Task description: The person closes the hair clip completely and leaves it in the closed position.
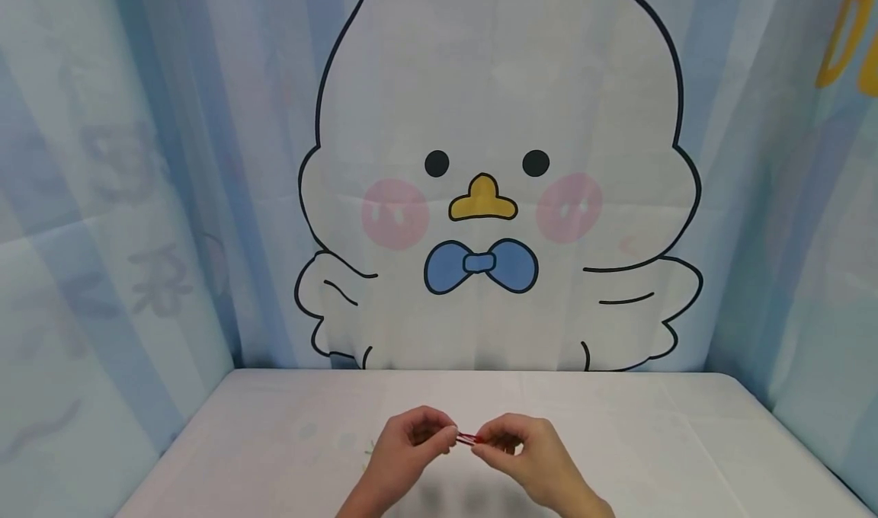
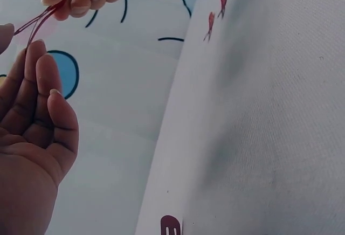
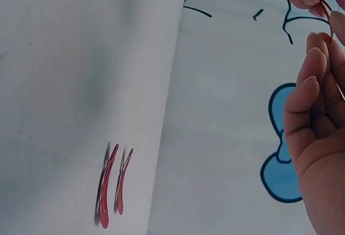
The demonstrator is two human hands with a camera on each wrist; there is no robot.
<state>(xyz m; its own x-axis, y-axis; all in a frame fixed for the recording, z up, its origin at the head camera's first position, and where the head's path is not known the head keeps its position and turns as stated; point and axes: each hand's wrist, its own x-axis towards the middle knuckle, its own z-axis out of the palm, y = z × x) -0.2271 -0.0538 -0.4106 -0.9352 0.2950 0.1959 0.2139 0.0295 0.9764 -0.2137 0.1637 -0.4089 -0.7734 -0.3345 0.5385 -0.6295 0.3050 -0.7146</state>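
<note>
Where the red hair clip [image 1: 467, 439] sits: in between
Left hand [image 1: 406, 448]: pinched around one end
Right hand [image 1: 531, 453]: pinched around the other

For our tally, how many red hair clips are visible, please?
3: one red hair clip held between the left hand and right hand, two clips on the table; others may be hidden.

There are three red clips [image 3: 104, 208], one table [image 1: 652, 442], one printed bird [image 1: 494, 327].

Clip [image 1: 468, 439] partly hidden (by hands [image 1: 408, 451] [image 1: 535, 457]), lettering [image 1: 869, 72] cropped
</note>
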